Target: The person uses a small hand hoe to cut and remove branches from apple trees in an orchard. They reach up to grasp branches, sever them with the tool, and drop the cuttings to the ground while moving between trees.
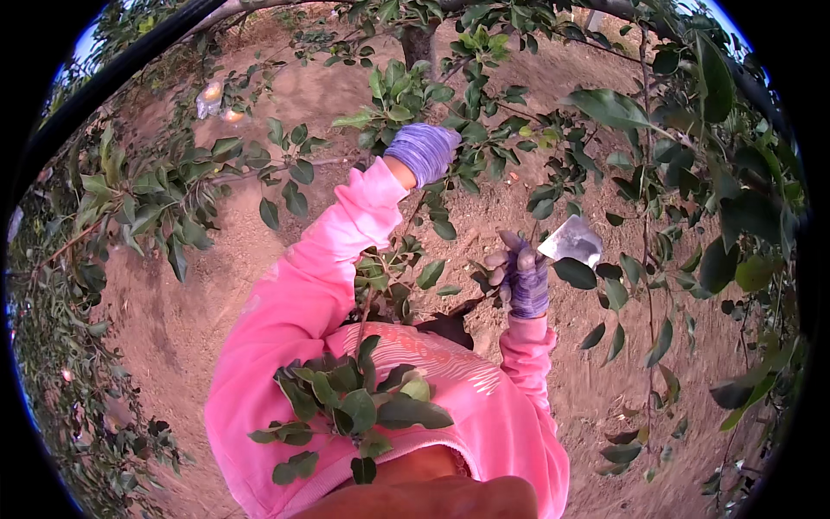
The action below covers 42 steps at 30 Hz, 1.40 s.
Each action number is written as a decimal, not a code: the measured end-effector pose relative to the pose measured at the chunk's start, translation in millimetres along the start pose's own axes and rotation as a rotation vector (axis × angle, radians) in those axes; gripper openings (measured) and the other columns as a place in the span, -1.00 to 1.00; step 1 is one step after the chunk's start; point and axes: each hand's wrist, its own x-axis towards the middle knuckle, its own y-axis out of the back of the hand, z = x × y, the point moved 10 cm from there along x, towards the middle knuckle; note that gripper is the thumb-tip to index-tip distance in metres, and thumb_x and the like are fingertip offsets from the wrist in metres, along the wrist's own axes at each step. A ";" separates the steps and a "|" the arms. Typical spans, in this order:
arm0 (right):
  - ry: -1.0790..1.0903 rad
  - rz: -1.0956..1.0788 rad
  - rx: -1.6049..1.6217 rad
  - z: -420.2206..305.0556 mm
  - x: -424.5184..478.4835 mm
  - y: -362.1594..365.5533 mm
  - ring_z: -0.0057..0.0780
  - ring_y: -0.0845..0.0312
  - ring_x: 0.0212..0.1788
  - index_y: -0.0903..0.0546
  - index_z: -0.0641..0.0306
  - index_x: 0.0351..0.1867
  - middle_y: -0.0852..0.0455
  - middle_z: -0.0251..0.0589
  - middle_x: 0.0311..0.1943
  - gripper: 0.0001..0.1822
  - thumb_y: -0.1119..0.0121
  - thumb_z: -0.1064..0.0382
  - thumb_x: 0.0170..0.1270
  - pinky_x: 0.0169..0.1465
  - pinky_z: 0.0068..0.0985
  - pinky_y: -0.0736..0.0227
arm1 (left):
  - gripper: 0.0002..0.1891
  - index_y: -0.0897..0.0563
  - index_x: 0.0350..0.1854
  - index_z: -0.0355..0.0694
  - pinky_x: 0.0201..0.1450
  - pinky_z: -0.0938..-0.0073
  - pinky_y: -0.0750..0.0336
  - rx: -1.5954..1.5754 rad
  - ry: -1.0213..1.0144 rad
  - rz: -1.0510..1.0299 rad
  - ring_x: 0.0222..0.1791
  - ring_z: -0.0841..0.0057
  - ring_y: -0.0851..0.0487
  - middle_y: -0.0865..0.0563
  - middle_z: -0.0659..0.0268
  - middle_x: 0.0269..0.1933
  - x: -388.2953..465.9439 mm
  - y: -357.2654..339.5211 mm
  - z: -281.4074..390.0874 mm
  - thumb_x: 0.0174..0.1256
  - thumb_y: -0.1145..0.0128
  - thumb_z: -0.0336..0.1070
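Observation:
My left hand (pixel 425 154), in a purple striped knit glove, reaches in among the leaves of an apple-like branch (pixel 476 133). Its fingers are hidden on the far side, so what it touches cannot be made out. Lower and to the right is my right hand (pixel 524 277), gloved in purple with grey fingertips, its fingers loosely bent. Close beside those fingers shows a shiny whitish sheet or bag (pixel 574 241); whether the hand holds it is unclear. Leafy twigs (pixel 363 409) cross in front of my pink sweatshirt (pixel 285 363).
A tree trunk (pixel 418 47) stands ahead on bare soil (pixel 194 285). Bagged yellowish fruit (pixel 211 97) appears at upper left. Foliage hangs close on the left (pixel 149 201) and right (pixel 746 207). A dark bar (pixel 117 84) cuts across the upper left corner.

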 end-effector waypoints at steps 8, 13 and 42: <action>0.154 0.253 -0.226 -9.7 13.7 56.1 -0.81 -0.18 -0.78 -0.43 0.25 -0.09 -0.49 -0.44 -0.59 -0.71 0.01 0.29 0.13 -0.76 -0.87 -0.01 | -0.76 -0.54 -0.25 -0.18 -0.28 0.41 -0.42 -0.349 -0.179 0.264 -0.37 0.26 -0.54 -0.58 0.16 -0.38 23.6 53.5 29.2 0.04 0.01 -0.24; 0.253 0.170 -0.412 -16.7 17.6 50.8 -0.82 -0.22 -0.77 -0.45 0.26 -0.11 -0.55 -0.25 -0.36 -0.73 0.07 0.40 0.12 -0.76 -0.87 -0.05 | -0.73 -0.54 -0.24 -0.12 -0.28 0.30 -0.41 -0.360 -0.214 0.347 -0.36 0.21 -0.54 -0.59 0.14 -0.39 75.5 33.2 41.2 -0.01 0.01 -0.19; 0.019 0.302 -0.014 7.5 -10.4 101.0 -0.71 -0.11 -0.87 -0.29 0.25 -0.11 -0.35 -0.40 -0.76 -0.63 -0.01 0.13 0.09 -0.86 -0.77 0.02 | -0.78 -0.56 -0.35 -0.28 -0.33 0.49 -0.42 -1.427 0.151 0.210 -0.47 0.43 -0.55 -0.60 0.17 -0.49 168.6 -38.7 10.9 -0.01 -0.09 -0.24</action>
